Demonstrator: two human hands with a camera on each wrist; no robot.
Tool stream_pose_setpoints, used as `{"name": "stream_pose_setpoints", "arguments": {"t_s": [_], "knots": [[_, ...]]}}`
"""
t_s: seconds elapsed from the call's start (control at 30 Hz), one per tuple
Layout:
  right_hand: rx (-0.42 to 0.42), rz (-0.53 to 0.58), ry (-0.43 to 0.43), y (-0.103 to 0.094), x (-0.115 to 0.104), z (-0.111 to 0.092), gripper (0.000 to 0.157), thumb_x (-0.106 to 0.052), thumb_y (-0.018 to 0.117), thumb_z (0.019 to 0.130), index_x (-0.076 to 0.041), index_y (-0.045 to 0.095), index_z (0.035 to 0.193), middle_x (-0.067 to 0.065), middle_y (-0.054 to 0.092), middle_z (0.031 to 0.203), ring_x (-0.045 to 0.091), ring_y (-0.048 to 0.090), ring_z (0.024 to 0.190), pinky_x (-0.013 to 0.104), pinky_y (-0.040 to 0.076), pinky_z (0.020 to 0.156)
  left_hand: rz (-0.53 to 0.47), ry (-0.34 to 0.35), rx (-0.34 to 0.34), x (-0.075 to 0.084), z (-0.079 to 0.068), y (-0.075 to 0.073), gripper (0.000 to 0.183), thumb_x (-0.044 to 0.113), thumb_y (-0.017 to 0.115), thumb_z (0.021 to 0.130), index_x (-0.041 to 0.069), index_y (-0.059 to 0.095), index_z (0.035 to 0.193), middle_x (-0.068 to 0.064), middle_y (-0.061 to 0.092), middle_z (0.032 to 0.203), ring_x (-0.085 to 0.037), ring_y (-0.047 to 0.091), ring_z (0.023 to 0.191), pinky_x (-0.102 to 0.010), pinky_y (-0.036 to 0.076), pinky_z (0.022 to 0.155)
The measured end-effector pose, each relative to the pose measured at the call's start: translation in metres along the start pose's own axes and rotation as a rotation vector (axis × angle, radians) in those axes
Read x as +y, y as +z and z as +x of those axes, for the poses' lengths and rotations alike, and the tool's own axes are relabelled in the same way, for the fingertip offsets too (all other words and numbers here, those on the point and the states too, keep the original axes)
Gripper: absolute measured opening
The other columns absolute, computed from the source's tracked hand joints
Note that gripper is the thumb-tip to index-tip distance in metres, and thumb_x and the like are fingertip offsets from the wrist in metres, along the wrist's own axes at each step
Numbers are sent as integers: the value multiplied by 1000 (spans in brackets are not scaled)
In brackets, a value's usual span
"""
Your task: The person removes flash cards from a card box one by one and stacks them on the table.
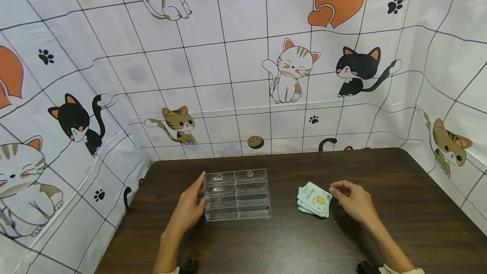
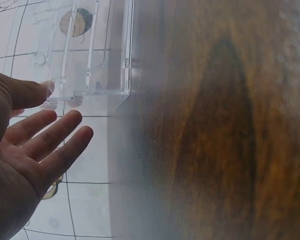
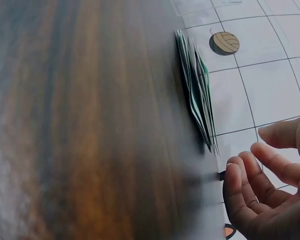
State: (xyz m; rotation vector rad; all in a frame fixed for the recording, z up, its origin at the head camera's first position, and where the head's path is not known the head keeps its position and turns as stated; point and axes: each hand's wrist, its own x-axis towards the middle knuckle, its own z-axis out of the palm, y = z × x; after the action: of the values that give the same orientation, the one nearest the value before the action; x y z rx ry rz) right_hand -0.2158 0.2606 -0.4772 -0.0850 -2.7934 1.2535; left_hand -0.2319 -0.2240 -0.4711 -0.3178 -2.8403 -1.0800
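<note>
A clear plastic tiered rack (image 1: 236,195), split into two columns of slots, lies on the table left of centre. My left hand (image 1: 188,206) rests at its left side, index fingertip at the far corner and thumb lower on the same edge. In the left wrist view, the thumb (image 2: 27,94) meets the rack's end (image 2: 97,92) while the other visible fingers extend loosely. A loose stack of pale green cards (image 1: 314,200) lies to the right, its top card reading "durian" above a yellow picture. Beside the stack, my right hand (image 1: 354,202) hovers with loosely bent fingers, holding nothing.
The dark wooden table (image 1: 281,244) runs back to a white wall sheet (image 1: 228,71) printed with cats and grid lines. A black band (image 1: 367,267) shows at the right wrist. Between the rack and the cards lies a stretch of bare table.
</note>
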Motion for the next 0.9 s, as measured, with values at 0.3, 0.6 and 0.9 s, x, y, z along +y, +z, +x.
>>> {"name": "stream_pose_setpoints", "arguments": {"t_s": [0.3, 0.6, 0.9], "knots": [[12, -19, 0, -1, -6, 4, 36, -36, 63, 110, -5, 76, 124, 12, 81, 101, 15, 70, 75, 27, 49, 62, 43, 25, 10, -1, 3, 0, 85, 3, 70, 103, 12, 22, 173, -25, 43, 168, -45, 64, 135, -50, 65, 96], [23, -8, -9, -2, -11, 8, 38, -35, 59, 112, -3, 75, 123, 15, 80, 102, 17, 72, 80, 24, 54, 61, 55, 9, 3, -1, 5, 1, 87, 11, 71, 105, 10, 17, 173, -26, 39, 170, -47, 61, 138, -58, 62, 102], [80, -49, -67, -2, -18, 6, 38, -38, 56, 113, -5, 76, 117, 10, 81, 99, 11, 70, 81, 26, 51, 66, 110, 1, 7, 3, 10, 0, 87, 18, 73, 104, 9, 21, 173, -26, 45, 166, -49, 52, 146, -66, 50, 115]]}}
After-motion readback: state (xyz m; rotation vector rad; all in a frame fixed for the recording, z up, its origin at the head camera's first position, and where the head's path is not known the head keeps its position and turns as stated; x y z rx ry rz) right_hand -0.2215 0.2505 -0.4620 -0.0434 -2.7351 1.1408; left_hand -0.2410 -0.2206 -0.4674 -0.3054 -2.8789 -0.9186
